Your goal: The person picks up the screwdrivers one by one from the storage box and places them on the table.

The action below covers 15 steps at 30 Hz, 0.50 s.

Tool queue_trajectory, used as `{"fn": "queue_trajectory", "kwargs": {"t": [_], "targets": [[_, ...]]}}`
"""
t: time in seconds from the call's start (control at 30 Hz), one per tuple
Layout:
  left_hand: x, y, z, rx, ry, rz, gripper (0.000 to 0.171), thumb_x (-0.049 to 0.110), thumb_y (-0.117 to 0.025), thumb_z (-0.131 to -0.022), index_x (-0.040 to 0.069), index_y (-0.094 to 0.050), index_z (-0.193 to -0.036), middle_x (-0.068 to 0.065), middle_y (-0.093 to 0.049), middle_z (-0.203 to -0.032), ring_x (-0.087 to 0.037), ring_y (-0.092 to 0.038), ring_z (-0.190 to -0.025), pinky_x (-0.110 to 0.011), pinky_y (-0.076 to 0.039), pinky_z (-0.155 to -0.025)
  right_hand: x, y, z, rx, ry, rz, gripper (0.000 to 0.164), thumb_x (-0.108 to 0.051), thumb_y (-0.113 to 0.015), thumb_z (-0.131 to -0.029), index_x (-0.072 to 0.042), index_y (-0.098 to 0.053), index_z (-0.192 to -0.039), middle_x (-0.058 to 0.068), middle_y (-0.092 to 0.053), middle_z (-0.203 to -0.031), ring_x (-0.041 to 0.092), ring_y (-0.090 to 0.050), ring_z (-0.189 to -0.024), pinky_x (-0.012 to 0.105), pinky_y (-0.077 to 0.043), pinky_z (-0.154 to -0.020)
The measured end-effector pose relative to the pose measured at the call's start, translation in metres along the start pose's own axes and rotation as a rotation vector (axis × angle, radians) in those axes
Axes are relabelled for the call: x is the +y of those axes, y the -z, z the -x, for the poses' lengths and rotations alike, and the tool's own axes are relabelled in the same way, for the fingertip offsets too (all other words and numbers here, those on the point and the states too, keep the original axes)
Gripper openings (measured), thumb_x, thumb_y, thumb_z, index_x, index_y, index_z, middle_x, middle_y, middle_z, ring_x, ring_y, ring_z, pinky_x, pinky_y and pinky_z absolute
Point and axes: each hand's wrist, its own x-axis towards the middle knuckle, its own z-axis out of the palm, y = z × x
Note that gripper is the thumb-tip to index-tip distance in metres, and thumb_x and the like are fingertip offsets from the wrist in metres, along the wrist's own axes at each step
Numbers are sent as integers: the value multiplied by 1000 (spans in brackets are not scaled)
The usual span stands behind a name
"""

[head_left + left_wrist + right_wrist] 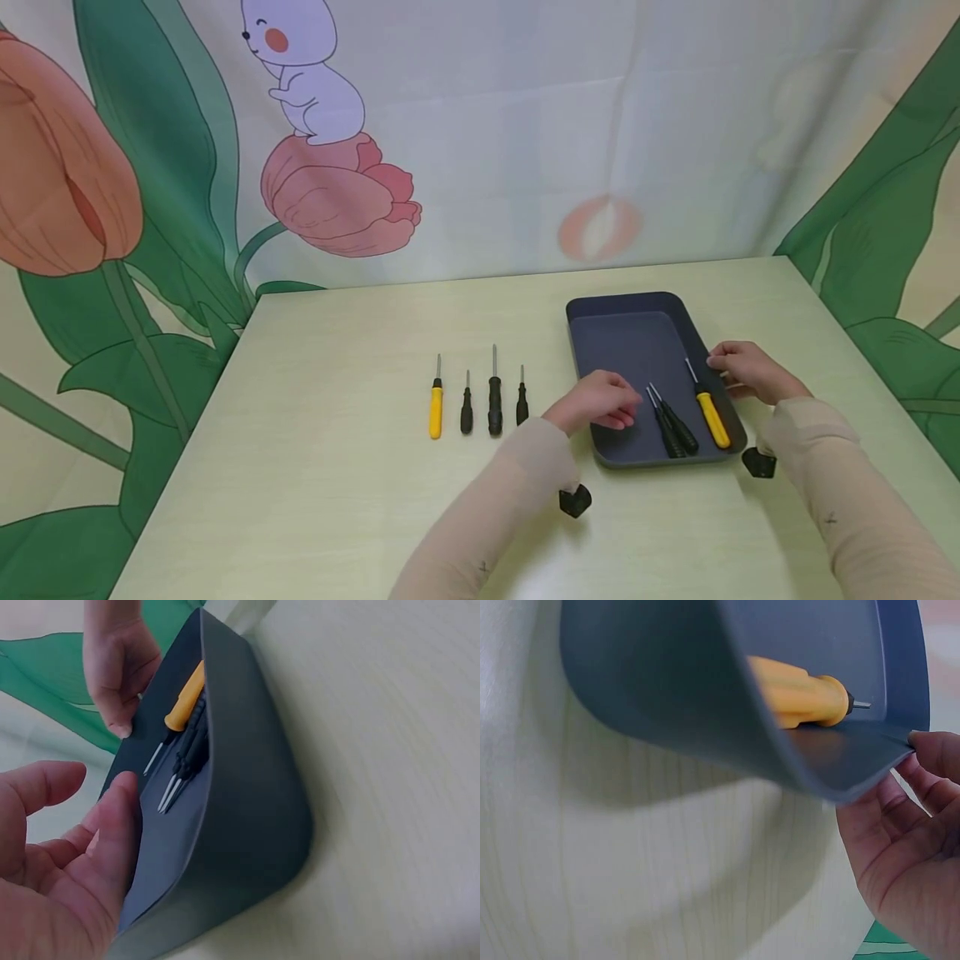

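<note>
A dark grey tray (630, 333) lies on the table, holding a yellow-handled screwdriver (711, 418) and two black-handled screwdrivers (681, 432) side by side, their tips pointing away from me. Over the tray's left side is my left hand (598, 400), with nothing between its thumb and bent, parted fingers in the left wrist view. My right hand (757, 372) pinches the tray's right rim, thumb on the inside and fingers outside, as the right wrist view shows. Only the yellow screwdriver (810, 697) appears in that view, part of its handle hidden by the tray wall.
Left of the tray, a row of screwdrivers stands out on the pale table (322, 467): one yellow-handled (436, 410) and three black-handled, the longest (495, 404) among them. Behind the table hangs a printed curtain (495, 167) with flowers and a white animal.
</note>
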Motion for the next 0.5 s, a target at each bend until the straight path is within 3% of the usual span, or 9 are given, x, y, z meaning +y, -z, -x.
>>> {"fn": "queue_trajectory", "kwargs": {"t": [0.37,0.5], "targets": [[0,-18,-2,99,92,-7,11,15,-59,-83,5,-56,-86,-14,-64,-78,-13,-51,-53,-23,-45,-50,0,-1,1,-5,18,-1,25,-16,-36,-93,4,-40,-107,6,-48,-89,14,-54,-74,29,-48,-67],[1,-21,-5,99,101,-10,11,15,-59,-81,5,-55,-82,-11,-64,-70,-13,-51,-50,-24,-47,-49,0,0,0,-4,3,5,26,-17,-36,-93,4,-40,-108,8,-48,-92,15,-53,-75,29,-48,-67]]}}
